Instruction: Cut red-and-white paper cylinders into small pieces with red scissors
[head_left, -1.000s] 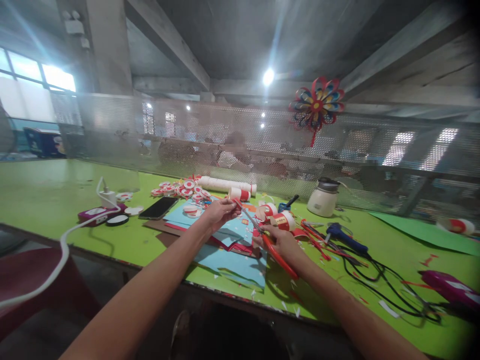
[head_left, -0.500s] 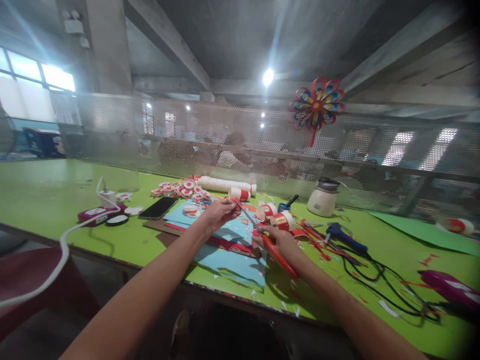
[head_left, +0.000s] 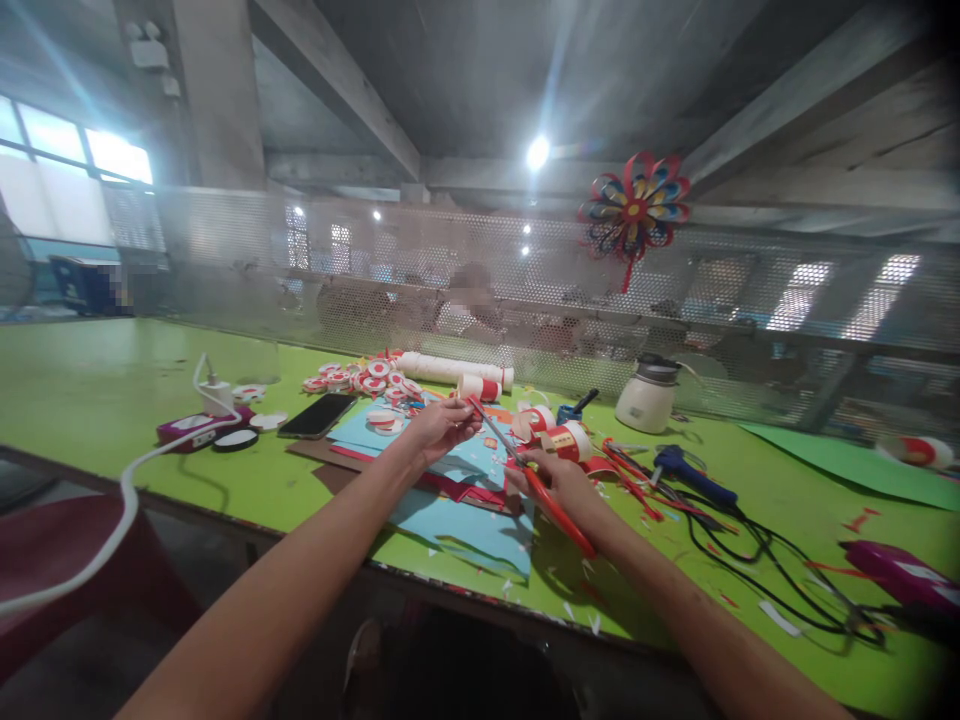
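My left hand [head_left: 439, 428] pinches a small red paper piece [head_left: 470, 402] above a pile of blue and red paper sheets [head_left: 457, 500]. My right hand [head_left: 562, 483] grips red-handled scissors [head_left: 551, 508], and their metal blades reach up-left to the paper piece at my left fingertips. Both hands hover just over the green table [head_left: 112, 390], near its front edge.
Red-and-white paper rolls [head_left: 559, 435] and discs [head_left: 360, 380] lie behind the hands. A phone [head_left: 316, 415], a power strip with white cable [head_left: 199, 428], a blue glue gun [head_left: 686, 470] with black cords, a white pot [head_left: 645, 400] and a mesh screen [head_left: 750, 320] surround them. People sit behind the screen.
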